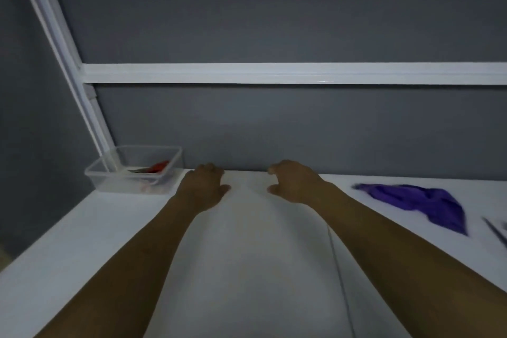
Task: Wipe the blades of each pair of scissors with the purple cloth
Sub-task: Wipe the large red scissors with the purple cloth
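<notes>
On my feed both forearms reach up the middle of the frame across the white table (247,269). The left hand (204,187) sits palm down just left of centre. Its fingers are loosely bent near the table's far edge and it has hold of nothing. The right hand (295,184) lies just right of centre, level with the left and apart from it. Its fingers hang in a slack curl with the thumb pointing inward, and it is also empty. I cannot tell whether either palm touches the surface.

The purple cloth (417,202) lies crumpled on the table at the right of the frame, well apart from the right hand. A clear plastic container (123,187) stands at the centre left, near the left hand, where the table meets the grey wall (274,123). Inside it I can make out the red-handled scissors (159,167) (blurred, with a greyish blade pointing left).

At the far right edge, below the cloth, a thin dark sliver (496,233) lies on the table, too smeared for me to identify. A white rail (274,73) crosses the wall above the hands.
</notes>
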